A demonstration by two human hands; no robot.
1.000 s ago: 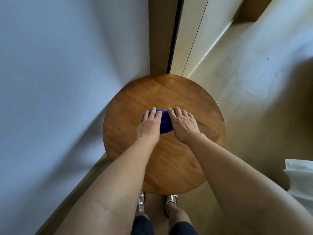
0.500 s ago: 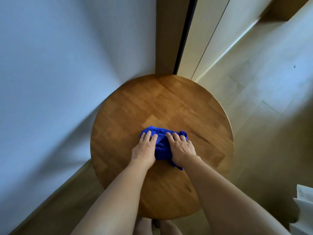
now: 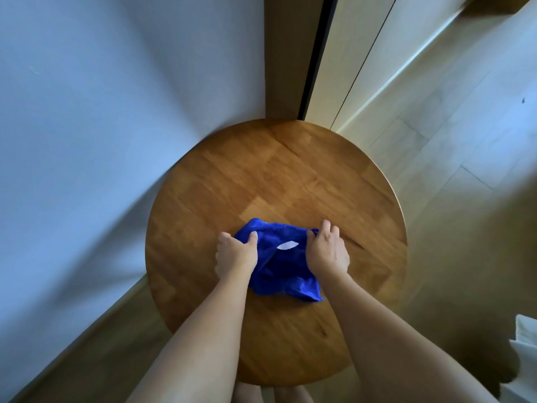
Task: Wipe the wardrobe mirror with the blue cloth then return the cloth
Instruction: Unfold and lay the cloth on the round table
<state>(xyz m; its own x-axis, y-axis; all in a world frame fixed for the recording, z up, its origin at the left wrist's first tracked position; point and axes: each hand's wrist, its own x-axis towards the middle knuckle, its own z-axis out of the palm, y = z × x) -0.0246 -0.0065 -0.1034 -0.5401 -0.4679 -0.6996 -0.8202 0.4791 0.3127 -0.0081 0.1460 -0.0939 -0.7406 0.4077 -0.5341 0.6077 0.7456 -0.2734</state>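
A crumpled blue cloth (image 3: 283, 266) with a small white label lies on the round wooden table (image 3: 276, 175). My left hand (image 3: 235, 253) grips the cloth's left edge, thumb and fingers curled into the fabric. On the other side, my right hand (image 3: 328, 251) pinches the cloth's upper right corner. The cloth is spread between the two hands, its lower part loose on the tabletop. No mirror surface can be made out in this view.
A pale wall (image 3: 87, 126) stands close on the left of the table. Behind it is a wooden panel (image 3: 283, 53) with a dark vertical gap, then light wardrobe doors (image 3: 363, 53). Light wood floor (image 3: 465, 141) extends to the right. Something white (image 3: 526, 344) sits at the right edge.
My hands have moved apart and pulled the bunched cloth wider, so its white label now shows. The view has shifted closer to the table.
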